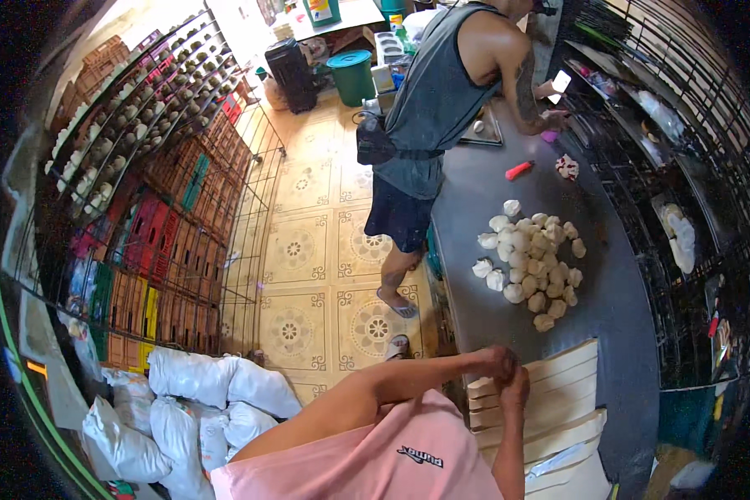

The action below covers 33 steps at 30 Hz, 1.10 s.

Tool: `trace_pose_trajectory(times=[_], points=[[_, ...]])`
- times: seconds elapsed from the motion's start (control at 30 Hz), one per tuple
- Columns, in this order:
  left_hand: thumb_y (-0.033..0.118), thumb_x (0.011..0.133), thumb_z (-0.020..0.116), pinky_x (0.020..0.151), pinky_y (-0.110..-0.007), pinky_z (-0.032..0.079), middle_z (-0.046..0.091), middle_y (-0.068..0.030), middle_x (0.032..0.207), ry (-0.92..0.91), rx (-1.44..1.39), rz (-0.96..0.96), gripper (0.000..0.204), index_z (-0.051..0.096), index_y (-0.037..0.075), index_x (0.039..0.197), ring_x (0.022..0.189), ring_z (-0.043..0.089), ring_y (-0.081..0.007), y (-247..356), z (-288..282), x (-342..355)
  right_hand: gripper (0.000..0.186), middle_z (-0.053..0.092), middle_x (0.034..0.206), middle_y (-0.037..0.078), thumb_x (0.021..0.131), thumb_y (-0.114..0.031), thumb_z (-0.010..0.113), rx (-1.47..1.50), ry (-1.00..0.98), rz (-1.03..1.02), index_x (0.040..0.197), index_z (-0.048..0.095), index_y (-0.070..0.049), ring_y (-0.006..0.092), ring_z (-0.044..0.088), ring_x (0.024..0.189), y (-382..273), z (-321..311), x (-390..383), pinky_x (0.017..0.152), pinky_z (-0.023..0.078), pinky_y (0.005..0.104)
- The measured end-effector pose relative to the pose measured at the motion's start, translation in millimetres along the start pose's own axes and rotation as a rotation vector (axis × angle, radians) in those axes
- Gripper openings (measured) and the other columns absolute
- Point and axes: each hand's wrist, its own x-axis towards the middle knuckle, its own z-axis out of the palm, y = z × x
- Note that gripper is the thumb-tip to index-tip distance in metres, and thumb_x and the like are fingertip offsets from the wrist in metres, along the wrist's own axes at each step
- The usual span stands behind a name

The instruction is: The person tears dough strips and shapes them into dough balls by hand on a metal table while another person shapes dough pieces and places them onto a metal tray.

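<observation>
My left hand [496,362] and my right hand [515,382] meet, fingers closed, above the metal table's near part; whatever they hold is hidden or too small to name. Under and beside them lie long pale strips, apparently dough [562,375], in overlapping rows, with a light-coloured blade-like item [554,458] on the lower ones. Farther along the grey table [462,225] sits a heap of several pale dough lumps [532,258]. Beyond it are a red-handled tool [518,169] and a small red-and-white lump [567,167].
A co-worker [421,117] in a grey tank top stands at the table's far left side, holding a white object [558,87]. Wire racks with trays [142,108] and crates [150,233] line the left; white sacks [187,379] lie lower left. Another dark rack [675,167] borders the right.
</observation>
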Motion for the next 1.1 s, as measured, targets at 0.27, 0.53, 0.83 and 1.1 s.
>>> trace_pose_trajectory(times=[0.27,0.53,0.83,1.1], points=[[0.026,0.079,0.061,0.072,-0.047,0.051,0.066,-0.0222,0.089,0.262,0.095,-0.024,0.028,0.066,0.001,0.091,0.084,0.064,-0.0406,71,-3,-23,0.060,0.054,0.127,0.018,0.087,-0.023,0.067,0.329,0.345,0.045,0.137,0.043,-0.001,0.0329,0.051,0.116,7,12,-11,0.100,0.040,0.0443],[0.029,0.076,0.067,0.068,-0.047,0.050,0.067,-0.0204,0.090,0.054,0.289,-0.056,0.029,0.069,0.006,0.093,0.080,0.064,-0.0373,35,-15,-10,0.042,0.068,0.105,0.020,0.081,-0.030,0.068,0.024,0.288,-0.183,0.115,0.062,-0.006,0.0354,0.065,0.100,21,8,1,0.082,0.051,0.0416],[0.033,0.084,0.060,0.074,-0.051,0.051,0.067,-0.0235,0.092,0.140,0.261,-0.335,0.030,0.068,0.006,0.094,0.084,0.062,-0.0451,85,-56,-9,0.020,0.066,0.083,0.023,0.078,-0.018,0.061,-0.088,0.130,0.067,0.092,0.064,-0.005,0.0448,0.062,0.082,-21,0,5,0.069,0.050,0.0508],[0.030,0.085,0.059,0.072,-0.049,0.052,0.067,-0.0237,0.082,0.425,0.348,-0.359,0.032,0.065,0.003,0.100,0.078,0.065,-0.0414,74,-119,43,0.023,0.064,0.079,0.022,0.074,-0.022,0.068,0.547,-0.116,-0.116,0.087,0.061,-0.004,0.0436,0.061,0.072,-124,-77,-7,0.067,0.049,0.0492]])
